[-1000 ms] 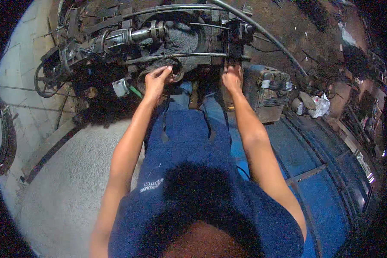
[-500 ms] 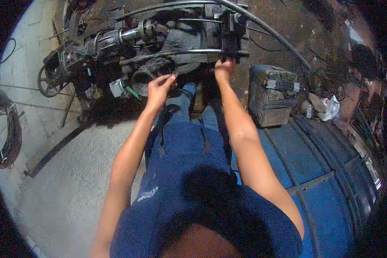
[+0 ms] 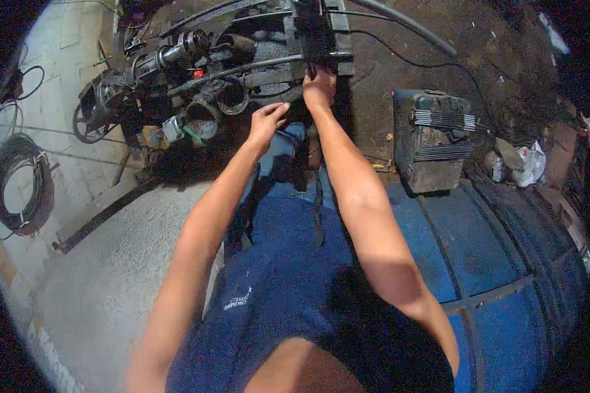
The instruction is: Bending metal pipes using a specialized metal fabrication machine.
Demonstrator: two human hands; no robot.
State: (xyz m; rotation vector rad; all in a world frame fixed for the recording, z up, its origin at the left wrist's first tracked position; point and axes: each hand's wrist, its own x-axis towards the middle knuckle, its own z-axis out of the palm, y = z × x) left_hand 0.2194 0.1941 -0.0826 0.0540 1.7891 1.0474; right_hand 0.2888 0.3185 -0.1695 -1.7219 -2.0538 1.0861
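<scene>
My right hand (image 3: pixel 320 87) is up against the underside of a dark machine carriage (image 3: pixel 310 36). Its fingers curl at a dark part there, which shadow mostly hides. To its left, my left hand (image 3: pixel 269 124) hovers over my legs in a pinch, thumb and fingertips together near the machine's front edge. Whatever sits in that pinch is too small to make out. A long metal bar (image 3: pixel 242 71) runs along the machine to the carriage. Round, open metal cylinders (image 3: pixel 203 120) full of grey grit stand left of my left hand.
A green-handled brush (image 3: pixel 191 134) lies by the cylinders. At left are a handwheel (image 3: pixel 90 123) and a coiled black hose (image 3: pixel 21 183). A grimy jerrycan-like box (image 3: pixel 432 141) stands right, near blue sheeting (image 3: pixel 485 236). A thick pipe (image 3: pixel 406 26) crosses the top.
The view has shifted, showing more of the cylinders. My left hand has moved right, closer to my right hand, which stays at the carriage.
</scene>
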